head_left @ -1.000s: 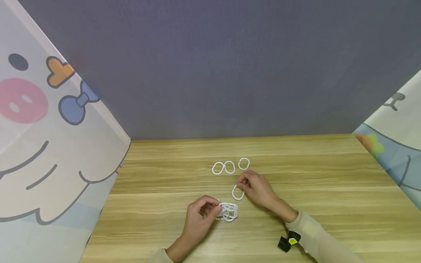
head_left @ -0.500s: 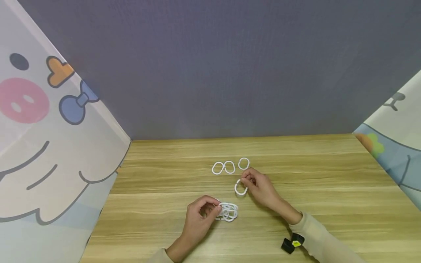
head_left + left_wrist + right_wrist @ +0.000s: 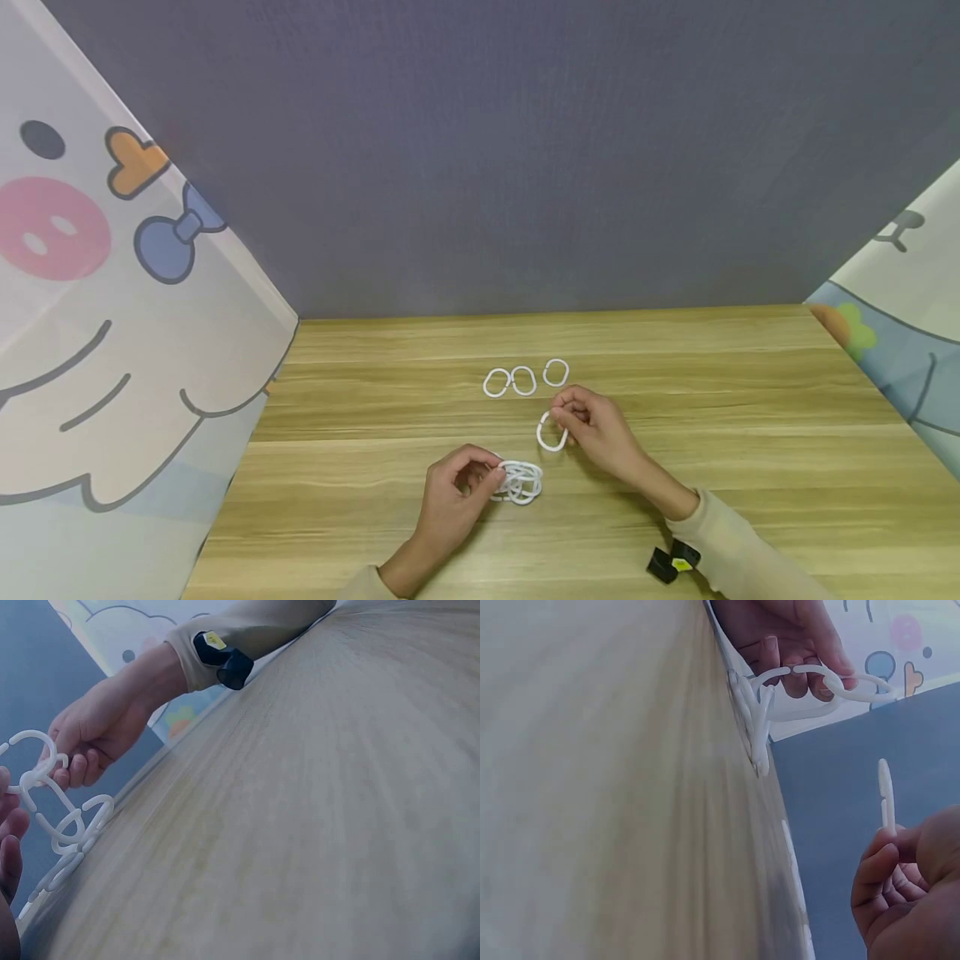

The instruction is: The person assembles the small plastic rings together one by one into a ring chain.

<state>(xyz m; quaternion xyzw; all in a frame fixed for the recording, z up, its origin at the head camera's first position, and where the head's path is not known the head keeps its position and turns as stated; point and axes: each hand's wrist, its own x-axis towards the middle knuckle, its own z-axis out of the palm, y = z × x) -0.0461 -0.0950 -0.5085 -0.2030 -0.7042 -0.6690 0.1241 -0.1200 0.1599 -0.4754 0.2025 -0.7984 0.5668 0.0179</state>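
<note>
Grey back wall (image 3: 480,158) | cartoon-printed left wall (image 3: 150,350) | wood-grain tabletop (image 3: 750,400)

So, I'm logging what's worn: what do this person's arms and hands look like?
The left hand and right hand are ungloved. The left sleeve and right sleeve are pale beige; the right one carries a blocky black device with a yellow label.

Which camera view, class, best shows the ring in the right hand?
The head view: it shows the ring as an oval, partly behind the right hand. The right wrist view shows it edge-on, pinched. In the left wrist view, I cannot tell it from the other rings.
</note>
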